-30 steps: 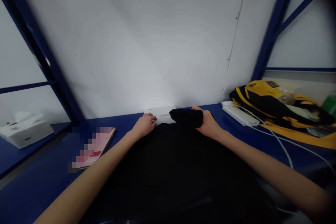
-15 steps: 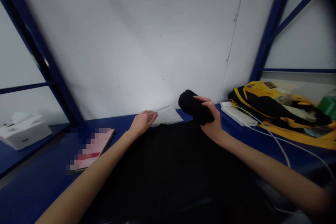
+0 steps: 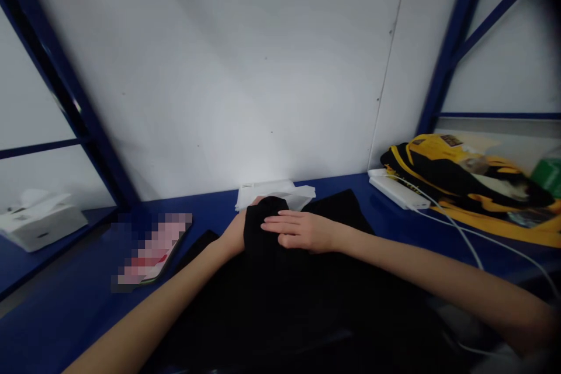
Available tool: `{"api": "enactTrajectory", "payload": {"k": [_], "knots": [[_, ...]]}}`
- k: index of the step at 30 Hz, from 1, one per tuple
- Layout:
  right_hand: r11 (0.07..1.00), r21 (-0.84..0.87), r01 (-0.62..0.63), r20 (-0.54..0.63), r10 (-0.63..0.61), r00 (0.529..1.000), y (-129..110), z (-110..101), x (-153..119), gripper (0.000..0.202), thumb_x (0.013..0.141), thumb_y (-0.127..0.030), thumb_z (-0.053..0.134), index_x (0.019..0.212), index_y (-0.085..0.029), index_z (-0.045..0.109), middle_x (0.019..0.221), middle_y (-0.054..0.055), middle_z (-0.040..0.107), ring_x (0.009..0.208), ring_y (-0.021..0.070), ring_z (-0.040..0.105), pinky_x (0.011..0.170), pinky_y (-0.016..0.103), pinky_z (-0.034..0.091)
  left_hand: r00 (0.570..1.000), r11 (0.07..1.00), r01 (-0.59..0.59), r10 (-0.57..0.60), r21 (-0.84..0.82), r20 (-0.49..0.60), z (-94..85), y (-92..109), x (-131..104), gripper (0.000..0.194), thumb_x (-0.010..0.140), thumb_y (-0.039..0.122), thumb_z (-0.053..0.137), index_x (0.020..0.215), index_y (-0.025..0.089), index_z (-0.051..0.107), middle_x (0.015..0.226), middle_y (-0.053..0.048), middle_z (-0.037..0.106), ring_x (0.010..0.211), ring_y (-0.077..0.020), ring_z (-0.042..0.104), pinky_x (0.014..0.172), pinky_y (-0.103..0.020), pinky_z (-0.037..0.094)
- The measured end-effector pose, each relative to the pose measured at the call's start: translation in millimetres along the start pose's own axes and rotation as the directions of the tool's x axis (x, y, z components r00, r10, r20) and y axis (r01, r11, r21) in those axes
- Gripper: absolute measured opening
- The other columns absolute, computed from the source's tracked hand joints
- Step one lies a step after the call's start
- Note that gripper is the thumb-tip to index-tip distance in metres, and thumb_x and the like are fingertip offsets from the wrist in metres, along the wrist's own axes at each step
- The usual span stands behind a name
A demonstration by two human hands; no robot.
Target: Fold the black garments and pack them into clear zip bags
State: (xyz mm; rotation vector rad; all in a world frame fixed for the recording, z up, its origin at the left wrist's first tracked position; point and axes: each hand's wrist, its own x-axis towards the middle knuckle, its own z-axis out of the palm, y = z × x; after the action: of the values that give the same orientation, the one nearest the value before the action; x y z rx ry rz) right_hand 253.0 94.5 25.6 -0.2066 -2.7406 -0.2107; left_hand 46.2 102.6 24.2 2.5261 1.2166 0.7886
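Note:
Black cloth [image 3: 263, 234], bunched and folded over at its top, stands up between my hands in the middle. My left hand [image 3: 236, 232] is closed on its left side; most of the fingers are hidden behind the fabric. Against the front of the cloth lies my right hand [image 3: 304, 231], fingers stretched out and close together. More black fabric spreads over the table below, and its flat corners show on both sides. Just behind my hands is a white packet or sheet [image 3: 267, 190], partly covered by the cloth.
A pink item [image 3: 158, 245], partly blurred out, lies on the blue table [image 3: 79, 292] at left, beyond it a white tissue box [image 3: 44, 222]. At right are a white power bank [image 3: 398, 190] with cables and a black and yellow bag [image 3: 473, 169]. A white wall [image 3: 263, 70] rises behind.
My right hand has moved left and down from holding up a black rolled bundle. My left hand has gone from the white packet to the cloth. The packet has shifted and looks more crumpled.

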Motion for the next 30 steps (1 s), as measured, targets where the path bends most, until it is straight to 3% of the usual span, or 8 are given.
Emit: {"api": "enactTrajectory", "payload": {"k": [3,6,10,15,20,23,26,30], "knots": [[0.996,0.029,-0.083,0.066,0.081,0.995,7,3,-3,0.034,0.072,-0.01,0.051,0.106,-0.015,0.051,0.13,0.014,0.045,0.123,0.0189,0.035,0.105,0.043,0.02,0.998,0.997,-0.05,0.047,-0.055,-0.05,1.0,-5,0,0.042,0.077,0.024,0.048,0.117,0.018,0.036,0.114,-0.009,0.054,0.099,-0.0168,0.053,0.087,-0.032,0.041],[0.973,0.082,-0.214,0.062,0.21,0.976,11,3,-5,0.037,0.072,-0.015,0.055,0.108,-0.016,0.049,0.118,0.013,0.055,0.11,0.0203,0.049,0.098,0.041,0.03,0.99,0.994,0.111,-0.111,-0.013,-0.088,1.1,-7,-1,0.041,0.075,0.024,0.048,0.113,0.016,0.033,0.098,-0.007,0.058,0.079,-0.015,0.057,0.07,-0.028,0.045],[0.936,0.104,-0.337,0.093,0.328,0.94,12,3,-5,0.037,0.073,-0.019,0.057,0.108,-0.019,0.048,0.101,0.008,0.062,0.089,0.0186,0.058,0.076,0.03,0.044,0.966,0.944,0.258,-0.254,0.205,-0.046,-2.5,-5,-4,0.005,0.073,0.021,0.045,0.075,0.018,0.049,0.073,-0.002,0.058,0.064,-0.0145,0.053,0.056,-0.025,0.038],[0.919,-0.143,-0.367,0.168,0.388,0.906,12,5,2,0.047,0.074,-0.009,0.05,0.119,-0.021,0.042,0.094,0.006,0.063,0.074,0.0167,0.06,0.063,0.026,0.043,0.976,0.933,0.219,-0.202,0.286,-0.086,-5.8,2,-7,0.014,0.075,0.021,0.041,0.062,0.019,0.047,0.067,-0.002,0.056,0.062,-0.0144,0.05,0.055,-0.024,0.033],[0.706,-0.411,-0.577,0.13,0.672,0.729,5,16,21,0.039,0.073,-0.008,0.049,0.112,-0.01,0.05,0.089,0.016,0.064,0.075,0.0235,0.061,0.062,0.032,0.046,0.978,0.939,0.2,-0.173,0.281,-0.119,-3.7,3,-7,0.015,0.075,0.023,0.042,0.061,0.019,0.045,0.066,-0.001,0.054,0.061,-0.0141,0.049,0.056,-0.024,0.033],[0.607,-0.422,-0.674,0.099,0.769,0.631,3,21,33,0.053,0.068,-0.012,0.056,0.118,-0.003,0.046,0.107,0.024,0.058,0.096,0.0303,0.056,0.077,0.04,0.045,0.979,0.945,0.182,-0.148,0.272,-0.142,-2.0,2,-7,0.014,0.075,0.022,0.043,0.062,0.019,0.045,0.068,-0.001,0.054,0.062,-0.0138,0.049,0.056,-0.024,0.034],[0.708,-0.289,-0.644,0.17,0.7,0.694,14,22,37,0.063,0.067,-0.019,0.057,0.126,-0.005,0.039,0.126,0.022,0.046,0.112,0.0299,0.046,0.091,0.041,0.037,0.978,0.949,0.176,-0.137,0.262,-0.159,-1.3,2,-8,0.014,0.076,0.023,0.043,0.063,0.019,0.045,0.068,-0.001,0.054,0.061,-0.0137,0.048,0.056,-0.025,0.034],[0.737,-0.061,-0.673,0.226,0.667,0.71,36,24,37,0.046,0.074,-0.026,0.051,0.118,-0.013,0.05,0.114,0.013,0.058,0.096,0.0224,0.058,0.08,0.03,0.045,0.977,0.95,0.167,-0.123,0.263,-0.174,-1.5,4,-8,0.016,0.078,0.024,0.043,0.063,0.019,0.045,0.069,-0.001,0.053,0.06,-0.0134,0.048,0.054,-0.025,0.034]]}}
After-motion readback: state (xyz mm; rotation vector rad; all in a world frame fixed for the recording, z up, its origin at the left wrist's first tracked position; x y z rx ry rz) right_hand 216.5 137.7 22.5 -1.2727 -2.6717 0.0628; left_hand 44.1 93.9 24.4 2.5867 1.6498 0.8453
